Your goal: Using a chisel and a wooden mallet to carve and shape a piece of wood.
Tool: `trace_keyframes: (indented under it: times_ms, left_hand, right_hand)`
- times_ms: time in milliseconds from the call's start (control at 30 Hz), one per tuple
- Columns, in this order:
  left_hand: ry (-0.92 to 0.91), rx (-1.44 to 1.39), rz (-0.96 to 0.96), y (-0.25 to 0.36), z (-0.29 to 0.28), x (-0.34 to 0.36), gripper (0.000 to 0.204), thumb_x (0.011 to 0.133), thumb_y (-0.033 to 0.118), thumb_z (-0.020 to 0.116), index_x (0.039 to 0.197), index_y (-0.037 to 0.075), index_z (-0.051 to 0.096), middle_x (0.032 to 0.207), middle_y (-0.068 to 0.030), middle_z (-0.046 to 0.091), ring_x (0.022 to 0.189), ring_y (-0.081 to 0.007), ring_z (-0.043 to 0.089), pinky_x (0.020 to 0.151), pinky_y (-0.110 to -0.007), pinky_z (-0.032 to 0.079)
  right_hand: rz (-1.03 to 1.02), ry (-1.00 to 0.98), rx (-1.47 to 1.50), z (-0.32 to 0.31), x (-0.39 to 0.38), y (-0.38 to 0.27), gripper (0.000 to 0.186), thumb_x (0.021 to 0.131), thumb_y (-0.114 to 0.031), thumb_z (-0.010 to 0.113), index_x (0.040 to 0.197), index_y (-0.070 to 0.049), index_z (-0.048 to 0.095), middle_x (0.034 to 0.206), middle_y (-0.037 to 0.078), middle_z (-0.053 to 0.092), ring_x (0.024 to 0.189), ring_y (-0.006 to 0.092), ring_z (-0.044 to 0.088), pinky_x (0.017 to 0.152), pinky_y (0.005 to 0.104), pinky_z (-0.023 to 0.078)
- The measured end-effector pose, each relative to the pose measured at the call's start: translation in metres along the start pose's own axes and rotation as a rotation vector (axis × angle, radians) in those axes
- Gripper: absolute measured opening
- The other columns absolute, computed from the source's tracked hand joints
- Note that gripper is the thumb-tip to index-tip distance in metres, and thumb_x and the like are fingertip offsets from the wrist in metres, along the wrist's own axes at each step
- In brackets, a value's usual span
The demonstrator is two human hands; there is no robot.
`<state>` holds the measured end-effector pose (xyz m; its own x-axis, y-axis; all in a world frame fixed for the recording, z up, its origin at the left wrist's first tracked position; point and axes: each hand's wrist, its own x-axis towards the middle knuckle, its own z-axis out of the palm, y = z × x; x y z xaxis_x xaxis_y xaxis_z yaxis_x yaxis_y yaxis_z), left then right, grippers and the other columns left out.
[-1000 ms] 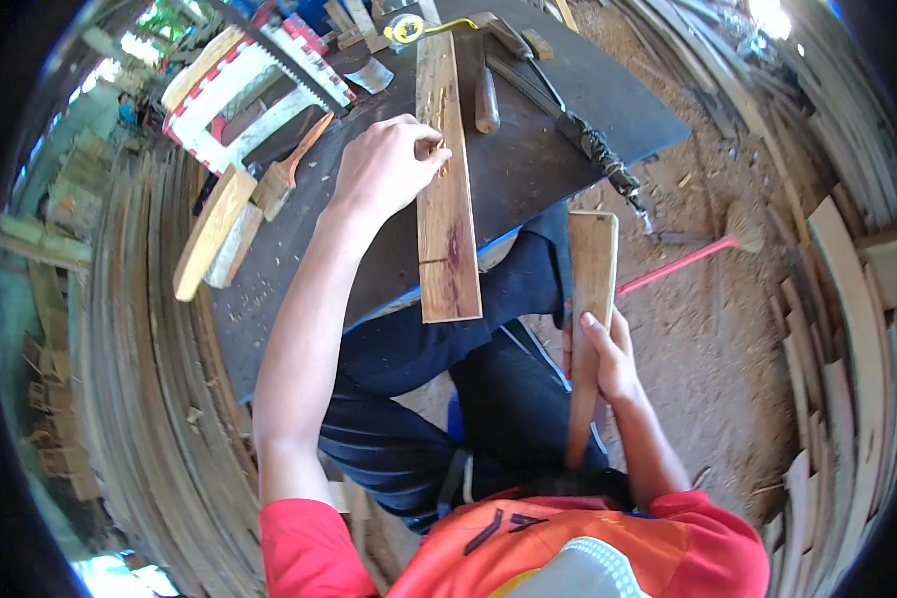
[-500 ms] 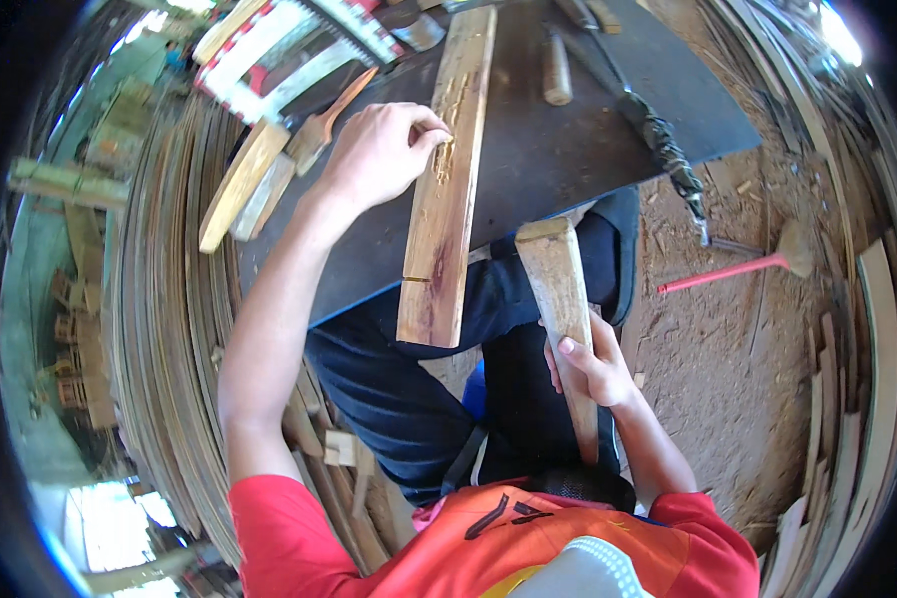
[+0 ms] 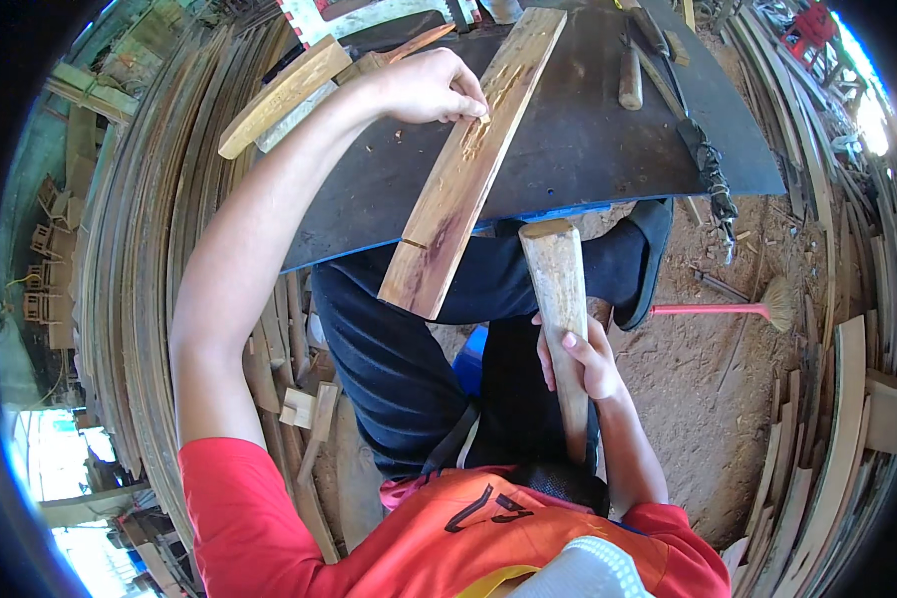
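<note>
A long wooden board lies slantwise on the dark tabletop, its near end jutting over my thigh. Shallow carved marks and loose chips run along its far half. At those marks my left hand is closed in a pinch, fingertips touching the board; what they pinch, if anything, is too small to make out. My right hand wraps round a pale wooden club-like mallet above my lap, its thick end pointing away from me and its narrow end toward my waist.
Wood blocks and a brush lie at the table's left. Wooden-handled tools and a black-wrapped tool rest at its right. A red-handled broom lies on the dusty floor. Stacked planks line the left side.
The whole view has shifted and turned slightly, so the board appears more slanted. My left hand stays pinched at the carved marks, and my right hand still holds the mallet.
</note>
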<state>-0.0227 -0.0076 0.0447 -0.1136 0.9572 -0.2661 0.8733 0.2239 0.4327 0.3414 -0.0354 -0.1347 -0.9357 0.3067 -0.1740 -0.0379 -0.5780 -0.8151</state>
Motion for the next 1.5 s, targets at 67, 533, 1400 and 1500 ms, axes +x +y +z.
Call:
trace_keyframes:
  times_ms: [67, 533, 1400, 1500]
  left_hand:
    - [-0.028, 0.021, 0.004, 0.004, -0.005, 0.002, 0.028, 0.096, 0.026, 0.071, 0.107, 0.001, 0.076, 0.091, -0.0068, 0.073, 0.083, -0.0133, 0.068, 0.079, -0.03, 0.058]
    - [-0.21, -0.187, -0.074, -0.007, -0.018, 0.023, 0.035, 0.096, 0.027, 0.071, 0.115, -0.002, 0.071, 0.098, -0.0087, 0.07, 0.087, -0.0145, 0.068, 0.083, -0.031, 0.06]
    - [-0.311, -0.376, -0.13, -0.022, -0.015, 0.015, 0.021, 0.104, 0.026, 0.056, 0.093, 0.009, 0.062, 0.078, 0.0045, 0.044, 0.073, -0.0083, 0.044, 0.07, -0.027, 0.041]
    - [-0.34, -0.501, -0.139, -0.052, -0.012, 0.035, 0.022, 0.102, 0.026, 0.058, 0.094, 0.007, 0.064, 0.079, 0.0044, 0.049, 0.073, -0.009, 0.046, 0.068, -0.028, 0.042]
  right_hand:
    - [-0.002, -0.096, 0.085, -0.002, 0.004, 0.002, 0.067, 0.09, -0.052, 0.067, 0.121, 0.005, 0.054, 0.076, 0.01, 0.06, 0.054, 0.0175, 0.06, 0.045, 0.0287, 0.049]
    - [0.153, -0.35, 0.616, -0.021, 0.056, 0.056, 0.062, 0.09, -0.052, 0.062, 0.112, 0.005, 0.052, 0.061, 0.009, 0.051, 0.039, 0.017, 0.047, 0.036, 0.0285, 0.043]
    - [0.209, -0.332, 0.56, -0.033, 0.058, 0.052, 0.061, 0.088, -0.054, 0.061, 0.114, 0.001, 0.053, 0.062, 0.007, 0.048, 0.04, 0.0165, 0.045, 0.037, 0.0301, 0.039]
    - [0.21, -0.293, 0.506, -0.035, 0.058, 0.052, 0.062, 0.089, -0.054, 0.061, 0.114, 0.001, 0.051, 0.062, 0.007, 0.047, 0.04, 0.0159, 0.043, 0.036, 0.0301, 0.038]
